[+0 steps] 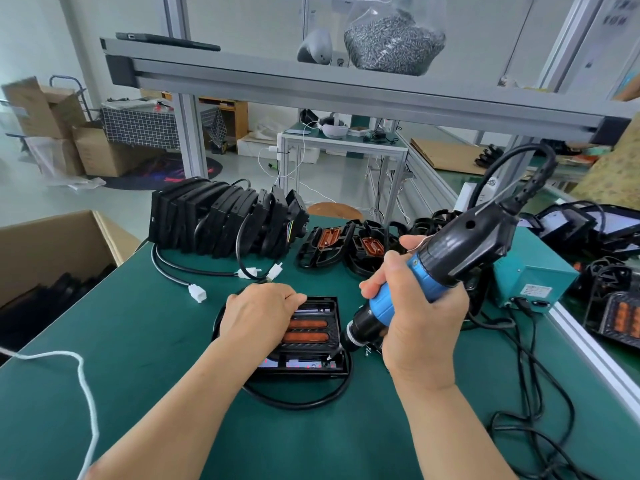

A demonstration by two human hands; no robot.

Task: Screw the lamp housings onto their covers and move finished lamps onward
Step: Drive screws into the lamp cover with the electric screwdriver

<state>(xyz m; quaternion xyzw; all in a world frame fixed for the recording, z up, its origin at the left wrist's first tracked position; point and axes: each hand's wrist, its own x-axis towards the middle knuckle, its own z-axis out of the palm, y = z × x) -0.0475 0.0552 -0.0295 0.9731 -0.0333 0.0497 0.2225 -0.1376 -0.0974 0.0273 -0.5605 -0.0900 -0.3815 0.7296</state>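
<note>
Blue screwdriver [420, 271] in tightly curled right hand [424, 329]

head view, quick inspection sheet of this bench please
surface: green matted bench, in use
job's things: black rectangular lamp housing with orange strips lies flat; row of black lamps stands behind; loose black covers with orange inserts beside it
clutter: teal metal power box right; open cardboard box left
hands: left hand holds down the housing; right hand grips blue-and-black electric screwdriver, tip at its near-right corner
cables: black cable loops round the housing; white connectors loose; white cord left
surroundings: clear bag of screws on overhead shelf
</note>
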